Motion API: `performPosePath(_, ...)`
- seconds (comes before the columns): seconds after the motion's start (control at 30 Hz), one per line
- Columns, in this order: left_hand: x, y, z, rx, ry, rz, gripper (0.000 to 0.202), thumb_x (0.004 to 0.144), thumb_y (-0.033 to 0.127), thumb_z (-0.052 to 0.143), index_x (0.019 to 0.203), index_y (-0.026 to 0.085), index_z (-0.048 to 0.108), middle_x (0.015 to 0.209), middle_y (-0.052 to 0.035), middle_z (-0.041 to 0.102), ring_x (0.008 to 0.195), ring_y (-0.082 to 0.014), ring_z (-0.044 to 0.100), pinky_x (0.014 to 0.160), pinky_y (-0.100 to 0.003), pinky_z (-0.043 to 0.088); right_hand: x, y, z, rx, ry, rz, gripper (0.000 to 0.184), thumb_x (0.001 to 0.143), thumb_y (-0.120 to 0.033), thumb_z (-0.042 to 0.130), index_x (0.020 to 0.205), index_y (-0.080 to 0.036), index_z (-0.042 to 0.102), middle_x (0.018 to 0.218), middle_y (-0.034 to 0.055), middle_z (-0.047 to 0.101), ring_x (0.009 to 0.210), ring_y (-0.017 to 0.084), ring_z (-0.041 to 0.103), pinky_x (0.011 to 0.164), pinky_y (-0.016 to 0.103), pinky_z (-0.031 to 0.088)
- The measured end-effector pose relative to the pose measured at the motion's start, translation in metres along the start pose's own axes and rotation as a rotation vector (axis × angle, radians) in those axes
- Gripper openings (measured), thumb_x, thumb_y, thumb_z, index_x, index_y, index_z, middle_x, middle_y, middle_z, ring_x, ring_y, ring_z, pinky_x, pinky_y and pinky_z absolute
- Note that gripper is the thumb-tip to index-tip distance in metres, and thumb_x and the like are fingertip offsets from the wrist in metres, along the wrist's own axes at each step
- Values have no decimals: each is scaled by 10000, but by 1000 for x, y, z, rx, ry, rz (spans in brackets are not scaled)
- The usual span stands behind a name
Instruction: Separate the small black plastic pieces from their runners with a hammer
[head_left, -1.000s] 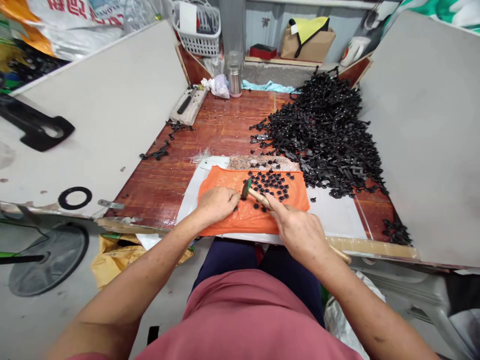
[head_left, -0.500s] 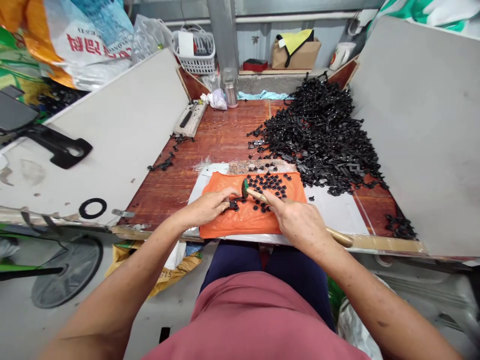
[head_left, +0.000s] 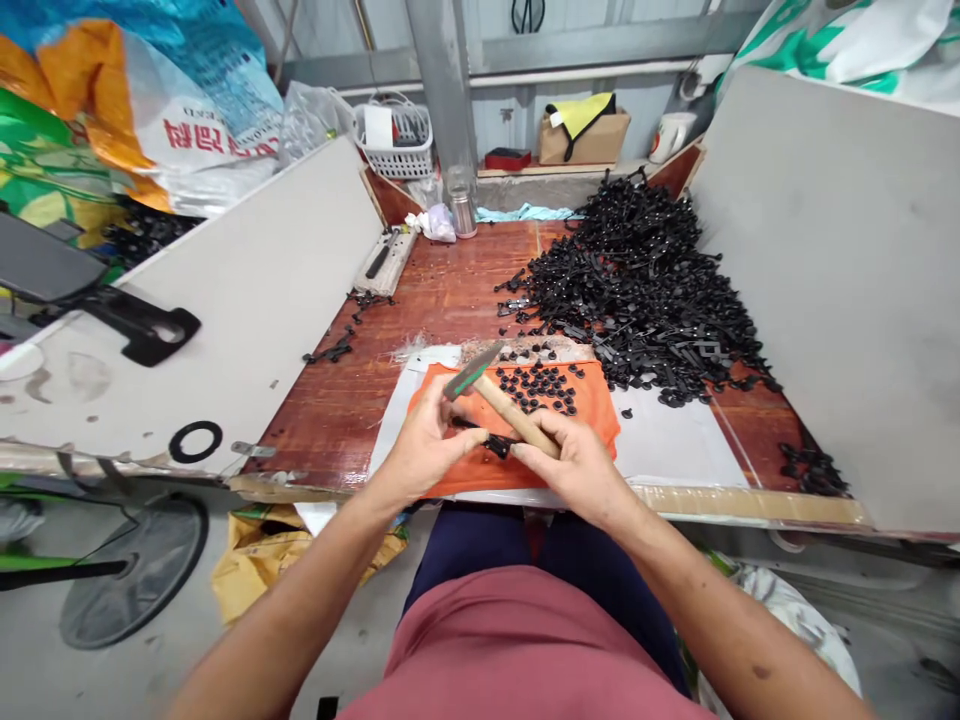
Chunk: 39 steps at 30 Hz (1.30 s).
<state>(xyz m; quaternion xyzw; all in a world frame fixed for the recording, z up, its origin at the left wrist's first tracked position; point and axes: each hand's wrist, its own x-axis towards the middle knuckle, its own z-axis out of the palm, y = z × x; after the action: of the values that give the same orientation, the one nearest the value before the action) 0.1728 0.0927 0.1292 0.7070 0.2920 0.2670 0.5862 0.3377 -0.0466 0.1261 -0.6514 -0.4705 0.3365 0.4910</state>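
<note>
My left hand [head_left: 426, 438] is closed on a small black plastic part [head_left: 495, 445], held low over an orange cloth [head_left: 450, 482]. In my right hand [head_left: 581, 462] is a hammer [head_left: 517, 415] with a pale wooden handle and a green-edged metal head. The hammer lies slantwise, its head up beside my left fingers. My right thumb and fingertips also reach the black part's right end. Several small round black pieces [head_left: 536, 385] are spread on the cloth just beyond the hammer. Part of the black piece is hidden by my fingers.
A big heap of black plastic parts [head_left: 645, 290] covers the right back of the wooden table [head_left: 450, 290]. Pale panels [head_left: 832, 290] wall both sides. A knife-like tool [head_left: 382, 255] rests on a block at back left, near a metal flask [head_left: 463, 212]. A white basket [head_left: 401, 160] stands behind.
The hammer head has risen from the cloth and tilted toward the left hand. My left hand has lifted the black part, and my right fingers have come in to it. The view has shifted slightly.
</note>
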Motion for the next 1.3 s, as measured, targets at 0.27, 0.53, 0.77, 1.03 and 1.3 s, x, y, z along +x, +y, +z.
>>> performPosePath(0.27,-33,0,42,94,67,-20,263,1001,429,517,1147,222,589,1173,-78,666,1095,-214,623,998,-383,508,-28,3,28,118,316,59,151,832,-326,685,790,-211,596,683,-47,583,620,128,515,622,244,431)
performPosePath(0.53,-8,1,9,705,-135,129,380,1045,424,360,819,211,578,866,-62,664,861,-235,572,864,-395,439,-55,3,8,16,185,17,192,921,-348,627,1035,-210,696,855,0,693,783,172,631,732,260,498)
performPosePath(0.77,3,-7,-5,1065,-382,235,453,1075,394,287,806,203,598,850,-75,667,828,-243,532,822,-396,350,-114,43,-50,-364,298,144,285,1006,-412,538,1159,-217,679,792,-8,686,710,171,639,675,245,490)
performPosePath(1.03,9,-15,13,1105,-455,287,471,1084,387,279,846,187,633,865,-78,661,849,-241,522,851,-409,338,-139,67,-39,-608,218,196,332,1021,-379,504,1263,-249,690,909,38,795,746,219,748,652,286,544)
performPosePath(1.3,13,-14,20,1169,-473,273,459,1076,369,302,833,184,645,896,-99,683,843,-251,533,830,-413,329,-137,74,-37,-625,177,180,383,1035,-360,484,1361,-245,647,1073,61,811,861,245,787,702,310,585)
